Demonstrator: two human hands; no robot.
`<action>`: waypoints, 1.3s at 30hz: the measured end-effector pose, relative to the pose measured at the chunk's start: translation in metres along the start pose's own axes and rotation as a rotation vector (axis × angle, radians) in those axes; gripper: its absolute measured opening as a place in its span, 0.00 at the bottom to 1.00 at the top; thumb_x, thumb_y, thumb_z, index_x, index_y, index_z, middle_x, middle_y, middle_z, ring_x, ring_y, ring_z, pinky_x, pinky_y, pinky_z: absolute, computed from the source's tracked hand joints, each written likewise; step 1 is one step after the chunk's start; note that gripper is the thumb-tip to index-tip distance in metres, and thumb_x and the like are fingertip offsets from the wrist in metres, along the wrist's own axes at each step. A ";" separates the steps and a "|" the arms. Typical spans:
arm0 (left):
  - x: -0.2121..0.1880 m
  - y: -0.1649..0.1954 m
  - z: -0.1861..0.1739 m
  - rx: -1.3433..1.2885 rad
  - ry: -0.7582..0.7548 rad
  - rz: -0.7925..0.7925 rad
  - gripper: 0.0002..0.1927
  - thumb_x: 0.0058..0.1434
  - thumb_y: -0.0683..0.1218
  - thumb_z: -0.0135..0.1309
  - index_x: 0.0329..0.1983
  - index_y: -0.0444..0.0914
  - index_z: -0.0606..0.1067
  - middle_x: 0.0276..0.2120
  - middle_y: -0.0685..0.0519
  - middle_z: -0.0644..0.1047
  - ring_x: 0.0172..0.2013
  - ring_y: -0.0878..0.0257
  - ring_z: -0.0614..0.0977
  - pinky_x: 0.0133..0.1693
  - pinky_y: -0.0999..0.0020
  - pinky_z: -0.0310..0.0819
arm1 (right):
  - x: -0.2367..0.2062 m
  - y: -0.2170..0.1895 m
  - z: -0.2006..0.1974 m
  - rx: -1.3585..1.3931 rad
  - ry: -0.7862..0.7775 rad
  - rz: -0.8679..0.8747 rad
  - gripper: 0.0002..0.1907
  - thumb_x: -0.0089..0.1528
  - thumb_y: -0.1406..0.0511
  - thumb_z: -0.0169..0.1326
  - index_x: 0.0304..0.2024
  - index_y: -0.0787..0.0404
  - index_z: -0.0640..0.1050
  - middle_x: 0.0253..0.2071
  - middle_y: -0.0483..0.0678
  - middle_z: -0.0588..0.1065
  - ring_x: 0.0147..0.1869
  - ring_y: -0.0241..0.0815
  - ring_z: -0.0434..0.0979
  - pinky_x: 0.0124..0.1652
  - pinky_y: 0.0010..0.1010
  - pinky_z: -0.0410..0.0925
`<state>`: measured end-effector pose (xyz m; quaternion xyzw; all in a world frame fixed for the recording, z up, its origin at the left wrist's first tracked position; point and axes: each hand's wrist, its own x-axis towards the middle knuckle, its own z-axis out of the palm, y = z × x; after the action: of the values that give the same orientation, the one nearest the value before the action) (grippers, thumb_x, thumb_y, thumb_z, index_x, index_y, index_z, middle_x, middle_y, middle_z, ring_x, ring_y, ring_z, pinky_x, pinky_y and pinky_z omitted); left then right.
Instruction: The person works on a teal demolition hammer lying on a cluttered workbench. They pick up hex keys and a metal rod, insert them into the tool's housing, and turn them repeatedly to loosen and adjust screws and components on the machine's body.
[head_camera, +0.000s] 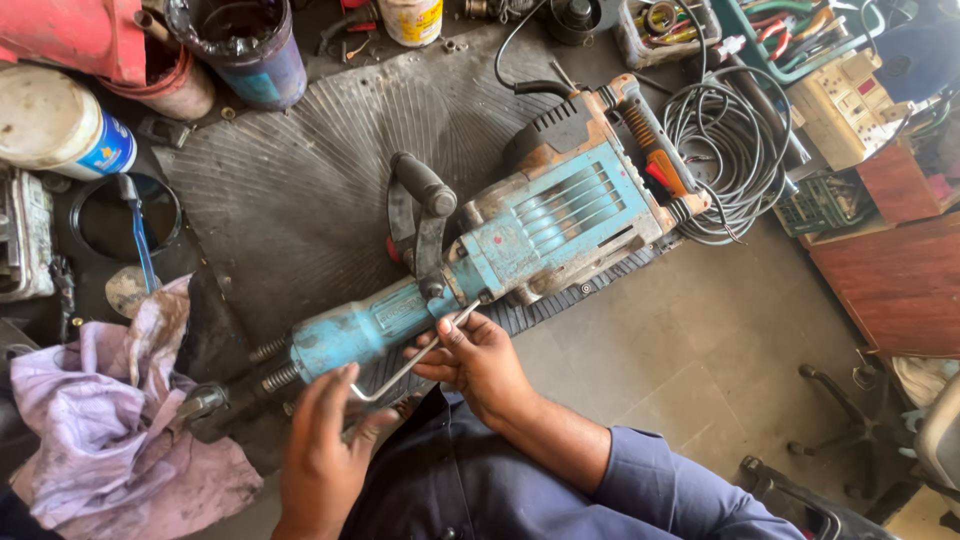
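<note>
Hex key spans both hands' grip beside demolition hammer.

coiled cable, purple rag, blue bucket

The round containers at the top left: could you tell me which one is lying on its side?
The white can with the blue label at the far left lies on its side; the dark blue bucket and the white tub stand upright.

- Tiled grey floor carries a dark ribbed rubber mat.
- Blue demolition hammer lies diagonally on the mat.
- Coiled black cable lies just right of the mat.
- Soiled lilac cloth lies at the mat's lower left.
</note>
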<state>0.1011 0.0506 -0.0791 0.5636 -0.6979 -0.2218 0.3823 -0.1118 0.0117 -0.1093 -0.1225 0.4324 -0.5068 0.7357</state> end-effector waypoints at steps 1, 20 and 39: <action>-0.001 0.002 -0.003 0.113 0.038 0.144 0.20 0.57 0.48 0.59 0.50 0.33 0.76 0.40 0.42 0.81 0.39 0.56 0.84 0.38 0.66 0.79 | 0.000 0.000 -0.001 -0.005 0.007 0.013 0.08 0.69 0.63 0.51 0.45 0.62 0.71 0.42 0.53 0.77 0.49 0.53 0.84 0.45 0.39 0.79; 0.003 -0.012 -0.001 0.100 -0.088 0.190 0.16 0.60 0.46 0.59 0.51 0.38 0.78 0.39 0.49 0.83 0.39 0.58 0.85 0.40 0.64 0.80 | -0.001 0.001 0.002 0.014 0.015 0.036 0.08 0.68 0.64 0.53 0.45 0.61 0.71 0.42 0.53 0.77 0.49 0.50 0.84 0.48 0.38 0.79; -0.022 -0.021 0.030 -0.562 -0.109 -0.671 0.17 0.69 0.52 0.50 0.49 0.35 0.78 0.29 0.47 0.82 0.24 0.61 0.79 0.27 0.69 0.75 | 0.002 -0.001 -0.001 0.060 0.023 0.069 0.09 0.66 0.65 0.55 0.45 0.63 0.73 0.43 0.52 0.78 0.52 0.52 0.83 0.48 0.39 0.78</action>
<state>0.0920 0.0627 -0.1193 0.6205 -0.4080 -0.5444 0.3901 -0.1125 0.0101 -0.1103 -0.0798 0.4295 -0.4953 0.7509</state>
